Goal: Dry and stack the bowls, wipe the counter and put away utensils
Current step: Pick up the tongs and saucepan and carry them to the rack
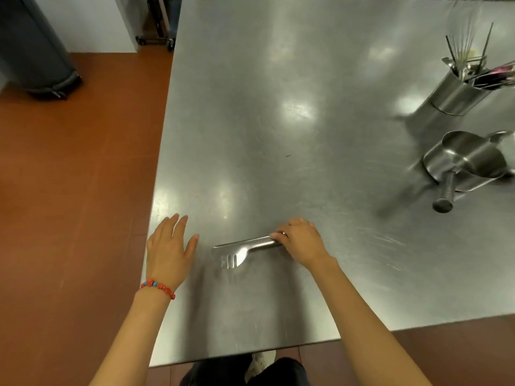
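Observation:
Steel tongs (237, 252) lie on the stainless counter (278, 121) near its front left corner, slotted head pointing left. My right hand (301, 242) is closed around the tongs' handle end. My left hand (168, 246), with a red bead bracelet on the wrist, hovers flat and open at the counter's left edge, just left of the tongs' head, holding nothing. A steel utensil holder (457, 91) full of utensils stands at the far right. No bowls are in view.
A metal scoop (462, 160) with a black handle lies on the counter's right side, below the utensil holder. A dark bin (33, 51) stands on the red-brown floor at the far left. A wheeled cart base (156, 39) sits beyond the counter's far left corner.

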A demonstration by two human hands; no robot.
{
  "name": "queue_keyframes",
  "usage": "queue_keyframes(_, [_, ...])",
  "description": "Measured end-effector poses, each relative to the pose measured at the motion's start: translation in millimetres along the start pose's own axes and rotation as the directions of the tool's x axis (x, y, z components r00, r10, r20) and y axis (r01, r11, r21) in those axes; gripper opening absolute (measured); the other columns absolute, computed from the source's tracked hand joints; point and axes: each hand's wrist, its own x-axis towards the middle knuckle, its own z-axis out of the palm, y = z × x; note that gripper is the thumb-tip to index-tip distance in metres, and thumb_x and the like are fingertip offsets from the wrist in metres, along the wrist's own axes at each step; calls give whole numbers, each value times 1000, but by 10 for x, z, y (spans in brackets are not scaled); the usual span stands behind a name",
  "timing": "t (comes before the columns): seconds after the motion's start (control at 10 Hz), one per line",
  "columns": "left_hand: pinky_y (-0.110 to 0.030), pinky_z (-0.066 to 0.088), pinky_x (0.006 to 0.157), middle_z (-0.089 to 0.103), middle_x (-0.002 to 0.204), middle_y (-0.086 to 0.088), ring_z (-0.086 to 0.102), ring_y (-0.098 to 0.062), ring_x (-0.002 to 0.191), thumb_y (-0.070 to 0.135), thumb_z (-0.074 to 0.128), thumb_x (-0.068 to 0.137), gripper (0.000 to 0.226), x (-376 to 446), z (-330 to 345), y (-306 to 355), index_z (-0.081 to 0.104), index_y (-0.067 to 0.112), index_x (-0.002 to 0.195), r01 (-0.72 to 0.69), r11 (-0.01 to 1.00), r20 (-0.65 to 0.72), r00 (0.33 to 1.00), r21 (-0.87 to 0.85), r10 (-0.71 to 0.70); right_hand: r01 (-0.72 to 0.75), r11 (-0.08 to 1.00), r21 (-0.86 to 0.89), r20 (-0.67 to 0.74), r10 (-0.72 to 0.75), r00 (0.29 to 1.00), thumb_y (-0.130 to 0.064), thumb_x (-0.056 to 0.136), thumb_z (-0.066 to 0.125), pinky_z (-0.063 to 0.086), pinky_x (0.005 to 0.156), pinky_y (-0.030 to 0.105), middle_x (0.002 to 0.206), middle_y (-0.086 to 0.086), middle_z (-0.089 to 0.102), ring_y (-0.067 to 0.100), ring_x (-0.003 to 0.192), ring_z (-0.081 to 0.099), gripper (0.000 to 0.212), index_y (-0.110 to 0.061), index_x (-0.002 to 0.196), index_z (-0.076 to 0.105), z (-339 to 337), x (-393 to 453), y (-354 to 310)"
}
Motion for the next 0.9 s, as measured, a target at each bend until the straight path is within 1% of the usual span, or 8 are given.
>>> queue_keyframes(0.2, [-52,27,105,43,138,-21,33,-37,132,20,57,87,46,0,20,-11,47,3,129,-1,1000,12,1000,-21,1,-54,970,238,101,30,994,-43,90,51,47,77,34,91,3,62,18,86,56,27,-24,97,69,68,-418,79])
queue_keyframes(0.3, [-51,27,105,44,138,-21,34,-37,131,20,57,87,46,-10,25,-32,47,3,129,-5,1000,22,1000,-28,6,-113,923,368,183,47,982,-40,84,61,44,68,31,79,0,63,15,74,56,24,-19,84,71,107,-467,72])
queue_keyframes(0.4, [-51,27,106,43,138,-21,33,-37,132,20,58,87,46,3,17,-52,47,3,129,-14,999,24,1000,-40,15,-178,851,495,216,78,973,-33,83,65,37,60,22,71,-1,57,12,65,51,22,-18,67,64,184,-521,24])
queue_keyframes(0.5, [-52,27,106,43,138,-21,33,-37,132,20,57,87,46,48,14,-56,46,3,129,-36,998,27,999,-45,37,-184,770,611,121,138,983,-22,84,66,38,68,10,86,0,58,13,78,55,16,-12,72,66,276,-576,5])
queue_keyframes(0.6, [-51,27,106,42,140,-20,33,-36,132,23,55,88,47,125,40,-10,45,5,130,-63,997,44,997,-37,65,-254,624,739,78,296,952,-19,86,63,41,69,3,98,2,64,9,84,58,17,-9,73,66,271,-658,-2])
queue_keyframes(0.7, [-49,26,107,41,141,-18,32,-35,133,25,54,89,48,214,125,128,43,6,132,-113,993,83,990,-42,116,-275,450,850,45,458,888,-21,90,57,44,56,8,88,21,69,9,65,61,24,-2,77,63,220,-772,39])
queue_keyframes(0.8, [-49,26,108,40,142,-17,30,-34,134,27,52,90,49,270,248,355,41,8,133,-180,982,130,974,-57,186,-215,270,939,11,601,799,-20,91,55,48,50,14,79,33,63,14,58,63,29,5,78,59,144,-914,93])
queue_keyframes(0.9, [-48,26,108,40,142,-17,30,-33,134,27,52,90,49,268,379,706,41,7,133,-264,962,175,946,-71,272,-168,158,973,2,725,689,-24,90,57,48,47,17,67,19,65,10,53,64,28,0,75,59,87,-1098,226])
